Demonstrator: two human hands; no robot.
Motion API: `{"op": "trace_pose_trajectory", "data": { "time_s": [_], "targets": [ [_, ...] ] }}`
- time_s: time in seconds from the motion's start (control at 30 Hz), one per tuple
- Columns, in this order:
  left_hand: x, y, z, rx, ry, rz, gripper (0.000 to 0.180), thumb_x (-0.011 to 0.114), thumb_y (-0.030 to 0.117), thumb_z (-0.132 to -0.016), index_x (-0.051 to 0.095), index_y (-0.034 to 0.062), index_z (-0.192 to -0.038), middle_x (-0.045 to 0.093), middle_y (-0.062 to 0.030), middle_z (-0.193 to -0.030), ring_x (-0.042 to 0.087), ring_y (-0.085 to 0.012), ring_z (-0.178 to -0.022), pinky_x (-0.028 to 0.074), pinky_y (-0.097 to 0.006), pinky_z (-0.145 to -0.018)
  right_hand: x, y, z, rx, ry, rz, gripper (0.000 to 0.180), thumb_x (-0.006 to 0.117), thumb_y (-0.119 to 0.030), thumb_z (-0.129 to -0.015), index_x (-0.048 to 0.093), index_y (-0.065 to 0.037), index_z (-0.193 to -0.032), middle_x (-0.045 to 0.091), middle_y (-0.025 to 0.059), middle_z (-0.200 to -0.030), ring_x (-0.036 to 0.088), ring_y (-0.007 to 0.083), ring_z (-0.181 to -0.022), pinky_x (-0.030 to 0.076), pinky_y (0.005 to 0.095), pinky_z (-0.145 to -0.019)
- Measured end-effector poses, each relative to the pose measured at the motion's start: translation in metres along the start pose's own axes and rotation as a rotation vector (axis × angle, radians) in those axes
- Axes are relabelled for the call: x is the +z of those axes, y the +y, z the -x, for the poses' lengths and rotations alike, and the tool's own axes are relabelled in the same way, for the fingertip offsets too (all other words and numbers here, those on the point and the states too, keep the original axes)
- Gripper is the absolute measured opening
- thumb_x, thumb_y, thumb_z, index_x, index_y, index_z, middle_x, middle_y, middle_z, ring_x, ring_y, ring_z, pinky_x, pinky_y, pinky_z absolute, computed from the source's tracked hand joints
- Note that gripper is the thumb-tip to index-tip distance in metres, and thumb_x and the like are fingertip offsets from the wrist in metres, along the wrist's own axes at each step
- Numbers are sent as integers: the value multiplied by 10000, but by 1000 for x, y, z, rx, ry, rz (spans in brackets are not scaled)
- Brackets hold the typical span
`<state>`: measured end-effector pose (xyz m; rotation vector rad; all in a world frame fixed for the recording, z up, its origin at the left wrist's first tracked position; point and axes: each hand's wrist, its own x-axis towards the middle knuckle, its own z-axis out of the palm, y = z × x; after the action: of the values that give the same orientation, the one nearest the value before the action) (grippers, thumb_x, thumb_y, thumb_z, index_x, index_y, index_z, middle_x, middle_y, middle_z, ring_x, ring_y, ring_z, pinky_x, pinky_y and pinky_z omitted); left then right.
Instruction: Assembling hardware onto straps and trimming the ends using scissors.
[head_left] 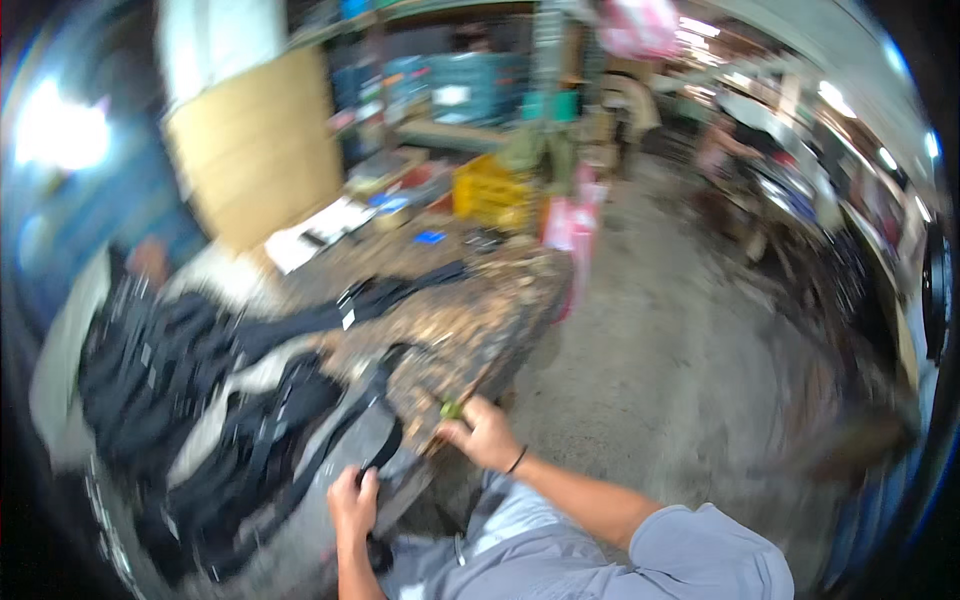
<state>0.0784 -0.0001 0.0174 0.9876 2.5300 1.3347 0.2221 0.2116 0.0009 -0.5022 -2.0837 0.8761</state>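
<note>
My left hand (352, 508) is closed, with thumb and fingers pinching a black strap (385, 440) near the table's front edge. That strap curves up from my fingers over a grey sheet-like patch. To the right, my right hand (487, 437) is closed around a small yellow-green object (450, 410); blur and my fingers hide its kind. A large heap of black straps (160, 350) with small pale tags covers the left of the table, mixed with pale cloth or bags. One bundle of black straps (350, 305) stretches across the worn wooden tabletop (440, 340).
On the table's far side stand a yellow crate (490, 192), white papers (318, 232) and a small blue item (430, 237). A tall cardboard sheet (255, 150) rises behind. Pink-and-white bags (572, 225) hang at the corner. Concrete floor (640, 330) lies right; another person (722, 145) is farther off.
</note>
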Motion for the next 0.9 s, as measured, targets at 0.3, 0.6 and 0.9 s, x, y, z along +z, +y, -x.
{"op": "trace_pose_trajectory", "data": {
  "time_s": [0.3,0.6,0.9],
  "targets": [
    [3,14,1,237,-75,-179,264,594,206,-889,645,-49,-938,654,-209,-787,611,-330,-669,483,-403,-618,-18,40,139,436,46,-81,506,613,-508,-872,585,-3,-839,535,158,-738,532,272,-702,432,387,-662],
    [4,25,-1,142,-51,-118,301,598,220,-877,642,-71,-935,636,-255,-846,593,-395,-776,467,-446,-722,-7,53,141,600,-95,-282,554,580,-535,-889,541,4,-766,499,156,-634,473,231,-598,398,383,-586],
    [7,8,3,106,-44,-109,302,610,236,-887,591,-54,-808,563,-203,-683,507,-335,-621,430,-425,-610,5,52,144,562,-156,-343,644,542,-617,-870,501,11,-734,502,211,-656,497,312,-618,410,422,-615]
  ]
}}
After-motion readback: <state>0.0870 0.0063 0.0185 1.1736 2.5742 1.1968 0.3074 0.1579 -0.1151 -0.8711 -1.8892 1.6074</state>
